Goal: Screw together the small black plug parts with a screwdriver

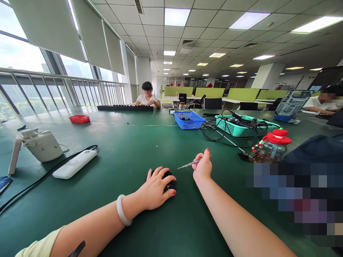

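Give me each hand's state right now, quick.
Left hand: open, spread over something black.
Right hand: closed, holding tweezers.

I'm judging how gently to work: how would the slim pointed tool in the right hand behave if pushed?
The slim pointed tool is probably light, being so thin. It juts straight from the right hand without sagging, so it seems stiff. Its fine tip might bend or slip if pressed.

There's the blue basket [189, 124], a loaded green basket [242, 133] just to its right! Well left of the blue basket sits a red tray [79, 120]; right of it and nearer, a red-lidded jar [273, 147].
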The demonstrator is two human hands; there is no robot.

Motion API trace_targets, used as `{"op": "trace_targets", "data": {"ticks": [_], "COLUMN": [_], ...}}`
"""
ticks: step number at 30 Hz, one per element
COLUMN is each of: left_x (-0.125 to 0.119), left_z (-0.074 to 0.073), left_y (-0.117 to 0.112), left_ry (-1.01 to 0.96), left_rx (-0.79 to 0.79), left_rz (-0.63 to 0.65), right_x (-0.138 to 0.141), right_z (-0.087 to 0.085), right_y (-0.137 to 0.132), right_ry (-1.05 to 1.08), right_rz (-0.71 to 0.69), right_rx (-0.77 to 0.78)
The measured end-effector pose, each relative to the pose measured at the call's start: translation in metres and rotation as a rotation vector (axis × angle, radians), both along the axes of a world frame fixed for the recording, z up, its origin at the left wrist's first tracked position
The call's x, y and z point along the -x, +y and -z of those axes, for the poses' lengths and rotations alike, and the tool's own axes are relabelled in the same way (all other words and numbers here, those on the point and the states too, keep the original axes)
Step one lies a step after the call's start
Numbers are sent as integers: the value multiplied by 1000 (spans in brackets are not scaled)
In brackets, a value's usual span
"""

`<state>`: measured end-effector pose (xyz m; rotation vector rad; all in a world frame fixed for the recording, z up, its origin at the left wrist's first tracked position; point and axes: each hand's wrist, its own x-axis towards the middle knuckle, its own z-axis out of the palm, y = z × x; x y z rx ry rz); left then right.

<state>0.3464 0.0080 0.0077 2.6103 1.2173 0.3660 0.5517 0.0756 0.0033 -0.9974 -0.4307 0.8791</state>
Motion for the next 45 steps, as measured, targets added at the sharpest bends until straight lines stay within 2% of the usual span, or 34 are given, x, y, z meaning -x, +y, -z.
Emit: {"op": "trace_targets", "data": {"ticks": [7, 12, 16, 20, 23, 28, 32, 38, 42, 45], "left_x": [0, 1, 17, 60, 108, 202, 260, 300, 316, 323], "left_z": [3, 1, -4, -4, 2, 14, 11, -3, 3, 8], "left_y": [6, 10, 4, -10, -18, -19, -21, -28, -24, -21], "left_ry": [-57, -69, -57, -19, 16, 149, 236, 360, 379, 393], "left_rx": [0, 31, 66, 42, -1, -109, -130, -150, -193, -232], "left_rz": [-23, -78, -112, -167, -315, -588, -751, -786, -857, -876], "right_x": [5, 6, 3, 4, 6, 6, 5, 5, 5, 6], "right_z": [4, 6, 6, 5, 4, 4, 5, 6, 6, 6], "right_y": [3, 3, 3, 2, 2, 1, 2, 1, 0, -1], "right_ry": [2, 11, 10, 41, 59, 70, 64, 62, 70, 85], "right_rz": [-121, -153, -147, -160, -165, -156, -150, -152, -166, -238], "right_rx": [0, -17, -4, 21, 26, 35, 53, 62, 57, 37]}}
